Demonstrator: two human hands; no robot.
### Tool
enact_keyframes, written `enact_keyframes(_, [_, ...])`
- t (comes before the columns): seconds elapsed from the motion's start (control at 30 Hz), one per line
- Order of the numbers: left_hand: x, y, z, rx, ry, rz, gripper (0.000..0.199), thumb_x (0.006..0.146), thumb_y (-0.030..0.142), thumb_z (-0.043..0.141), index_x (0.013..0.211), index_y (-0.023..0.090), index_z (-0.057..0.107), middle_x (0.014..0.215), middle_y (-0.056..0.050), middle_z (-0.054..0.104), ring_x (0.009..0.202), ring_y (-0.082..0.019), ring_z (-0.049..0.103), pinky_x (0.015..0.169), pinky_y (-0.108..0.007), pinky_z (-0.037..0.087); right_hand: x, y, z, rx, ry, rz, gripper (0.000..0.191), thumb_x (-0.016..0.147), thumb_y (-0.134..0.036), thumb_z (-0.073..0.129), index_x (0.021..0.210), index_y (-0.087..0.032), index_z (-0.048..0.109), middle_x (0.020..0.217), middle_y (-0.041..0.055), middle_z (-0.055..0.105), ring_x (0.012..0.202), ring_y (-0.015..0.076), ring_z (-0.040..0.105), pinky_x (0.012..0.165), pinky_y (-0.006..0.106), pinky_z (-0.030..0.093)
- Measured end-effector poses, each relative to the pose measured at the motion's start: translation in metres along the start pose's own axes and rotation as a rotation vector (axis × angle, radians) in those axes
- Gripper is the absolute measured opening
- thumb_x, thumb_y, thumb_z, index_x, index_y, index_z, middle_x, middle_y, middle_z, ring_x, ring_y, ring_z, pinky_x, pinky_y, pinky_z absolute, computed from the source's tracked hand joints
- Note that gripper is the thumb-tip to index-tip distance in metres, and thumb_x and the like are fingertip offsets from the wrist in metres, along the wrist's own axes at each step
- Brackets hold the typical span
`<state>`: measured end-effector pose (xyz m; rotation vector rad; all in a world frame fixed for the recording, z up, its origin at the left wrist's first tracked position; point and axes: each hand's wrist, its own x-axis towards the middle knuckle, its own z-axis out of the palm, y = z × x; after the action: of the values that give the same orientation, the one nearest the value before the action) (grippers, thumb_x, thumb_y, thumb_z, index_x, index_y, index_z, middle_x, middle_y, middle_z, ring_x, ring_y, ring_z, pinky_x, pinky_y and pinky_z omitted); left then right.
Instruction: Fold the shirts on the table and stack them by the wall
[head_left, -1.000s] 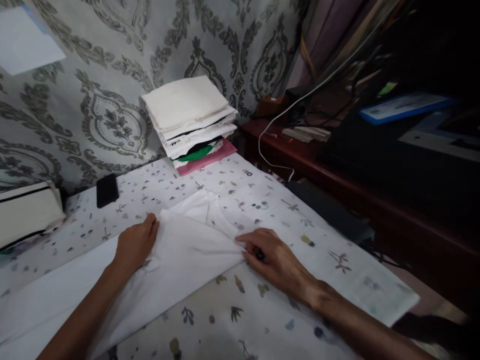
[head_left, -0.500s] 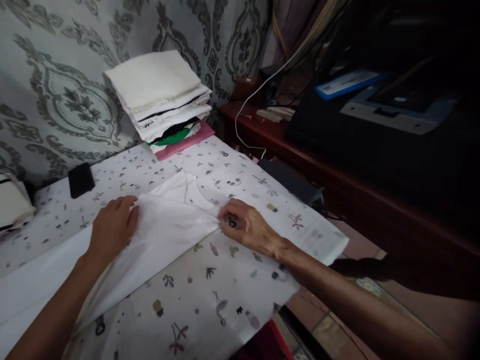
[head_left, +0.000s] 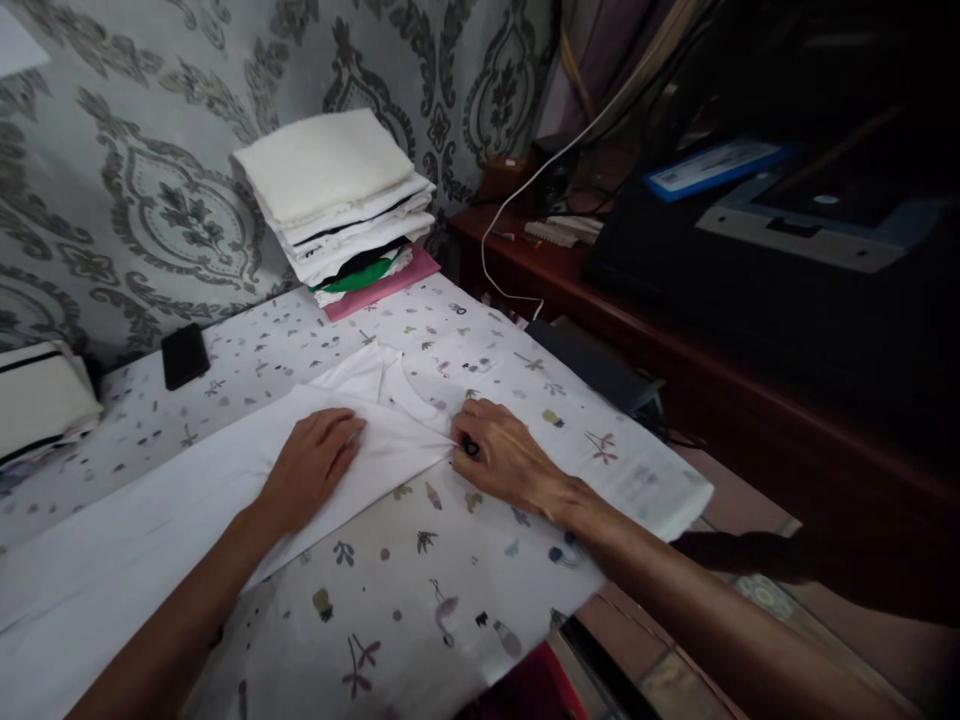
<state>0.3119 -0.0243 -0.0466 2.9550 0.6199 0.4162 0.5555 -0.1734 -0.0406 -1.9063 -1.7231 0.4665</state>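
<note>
A white T-shirt (head_left: 202, 480) lies partly folded on the patterned tablecloth (head_left: 405, 620), with its neckline toward the back. My left hand (head_left: 311, 465) rests flat on the cloth of the shirt, fingers stretched out and holding nothing. At the shirt's right corner, near the collar, my right hand (head_left: 502, 450) pinches the edge of the fabric between thumb and fingers. Small creases run from that pinch into the shirt. The shirt's lower part reaches out of view at the left.
Behind the shirt stands a stack of folded clothes (head_left: 330, 170) against the patterned wall covering. A black phone (head_left: 184, 357) lies at the back left, near another folded pile (head_left: 45, 400). To the right is a dark red wooden desk (head_left: 645, 320) with a white cable (head_left: 487, 220).
My left hand has slid to the right across the shirt, closer to my right hand. The right hand keeps its pinch on the corner. The view has shifted slightly left.
</note>
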Motion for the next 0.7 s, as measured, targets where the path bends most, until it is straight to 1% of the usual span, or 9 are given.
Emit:
enact_keyframes(0.07, [-0.001, -0.001, 0.001, 0.029, 0.016, 0.019, 0.034, 0.101, 0.034, 0.041, 0.124, 0.018, 0.059, 0.131, -0.013, 0.059, 0.120, -0.026, 0.054, 0.100, -0.045, 0.045, -0.002, 0.001, 0.002, -0.052, 0.032, -0.039, 0.010, 0.075, -0.011, 0.052, 0.070, -0.019, 0.051, 0.080, 0.0034, 0.055, 0.078, 0.0188, 0.049, 0.077, 0.034, 0.041])
enact_keyframes(0.17, [-0.001, -0.001, 0.004, 0.052, -0.003, 0.027, 0.037, 0.102, 0.037, 0.039, 0.130, 0.021, 0.057, 0.137, -0.012, 0.057, 0.124, -0.026, 0.053, 0.103, -0.046, 0.043, -0.006, 0.003, 0.004, -0.087, 0.087, -0.104, 0.010, 0.074, -0.010, 0.050, 0.075, -0.020, 0.052, 0.082, 0.0048, 0.056, 0.080, 0.0205, 0.052, 0.078, 0.036, 0.044])
enact_keyframes(0.27, [-0.001, 0.001, 0.005, 0.067, -0.046, 0.000, 0.041, 0.103, 0.040, 0.034, 0.134, 0.023, 0.054, 0.143, -0.010, 0.054, 0.129, -0.025, 0.051, 0.107, -0.046, 0.041, -0.007, -0.001, 0.004, -0.066, 0.170, -0.181, 0.018, 0.077, -0.011, 0.049, 0.091, -0.019, 0.057, 0.091, 0.0080, 0.058, 0.088, 0.0238, 0.055, 0.082, 0.040, 0.048])
enact_keyframes(0.33, [-0.001, 0.003, 0.003, 0.076, -0.087, -0.014, 0.045, 0.103, 0.044, 0.031, 0.137, 0.023, 0.052, 0.147, -0.010, 0.051, 0.133, -0.025, 0.048, 0.110, -0.046, 0.038, -0.004, -0.013, 0.006, -0.052, 0.181, -0.283, 0.026, 0.081, -0.013, 0.049, 0.106, -0.017, 0.058, 0.104, 0.0118, 0.060, 0.100, 0.0265, 0.056, 0.089, 0.045, 0.048])
enact_keyframes(0.4, [0.000, 0.004, -0.001, 0.076, -0.141, -0.035, 0.049, 0.102, 0.048, 0.031, 0.141, 0.022, 0.047, 0.150, -0.011, 0.048, 0.137, -0.024, 0.045, 0.114, -0.047, 0.033, 0.002, -0.029, 0.010, -0.042, 0.117, -0.401, 0.033, 0.086, -0.014, 0.048, 0.118, -0.016, 0.056, 0.120, 0.0150, 0.059, 0.113, 0.0285, 0.053, 0.098, 0.049, 0.046])
enact_keyframes(0.47, [0.000, 0.001, -0.006, 0.071, -0.185, -0.088, 0.052, 0.102, 0.048, 0.031, 0.145, 0.019, 0.042, 0.151, -0.011, 0.047, 0.139, -0.023, 0.043, 0.117, -0.047, 0.029, 0.013, -0.048, 0.018, -0.031, 0.021, -0.483, 0.035, 0.088, -0.013, 0.045, 0.122, -0.014, 0.055, 0.128, 0.0163, 0.057, 0.122, 0.0286, 0.050, 0.103, 0.050, 0.043])
enact_keyframes(0.5, [0.000, -0.002, -0.008, 0.069, -0.202, -0.130, 0.052, 0.103, 0.046, 0.030, 0.146, 0.018, 0.039, 0.152, -0.012, 0.046, 0.140, -0.023, 0.041, 0.118, -0.048, 0.028, 0.021, -0.057, 0.023, -0.027, -0.017, -0.499, 0.036, 0.088, -0.011, 0.043, 0.121, -0.013, 0.055, 0.128, 0.0166, 0.057, 0.122, 0.0280, 0.051, 0.103, 0.049, 0.044])
enact_keyframes(0.6, [-0.002, -0.013, -0.011, 0.069, -0.235, -0.267, 0.051, 0.103, 0.038, 0.031, 0.148, 0.014, 0.037, 0.154, -0.015, 0.042, 0.144, -0.025, 0.036, 0.118, -0.051, 0.026, 0.052, -0.081, 0.041, -0.013, -0.084, -0.490, 0.038, 0.087, -0.006, 0.038, 0.121, -0.012, 0.054, 0.121, 0.0164, 0.060, 0.112, 0.0254, 0.055, 0.097, 0.045, 0.048])
enact_keyframes(0.7, [-0.006, -0.023, -0.008, 0.083, -0.238, -0.299, 0.051, 0.099, 0.031, 0.041, 0.147, 0.014, 0.041, 0.156, -0.017, 0.037, 0.147, -0.030, 0.029, 0.117, -0.056, 0.026, 0.086, -0.101, 0.061, -0.002, -0.106, -0.466, 0.037, 0.093, -0.010, 0.035, 0.126, -0.008, 0.051, 0.120, 0.0173, 0.060, 0.108, 0.0243, 0.055, 0.097, 0.042, 0.047])
